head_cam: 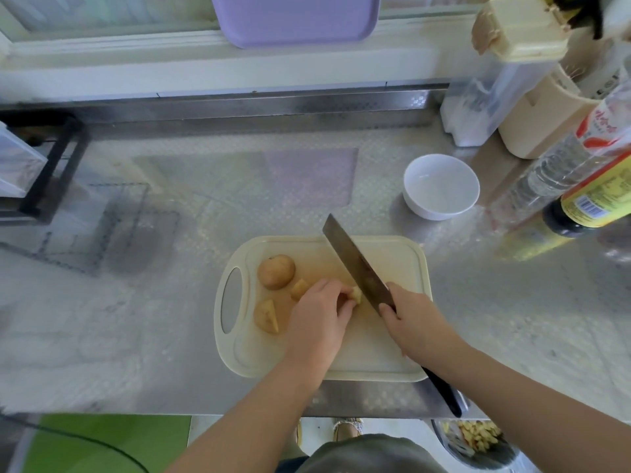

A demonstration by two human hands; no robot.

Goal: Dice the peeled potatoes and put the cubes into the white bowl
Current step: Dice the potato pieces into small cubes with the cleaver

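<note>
Potato piece point(355, 294) pinched by left hand point(317, 315) on cutting board point(375, 349); right hand point(415, 319) grips knife point(355, 264).

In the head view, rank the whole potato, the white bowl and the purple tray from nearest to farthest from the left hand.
1. Whole potato, on the cutting board just left of the left hand.
2. White bowl, on the counter to the right.
3. Purple tray, propped at the back.

Home kitchen: steel table point(512, 319) under a window sill, cutting board point(386, 356), cleaver point(355, 264), sauce bottles point(594, 199), seasoning containers point(495, 97).
</note>
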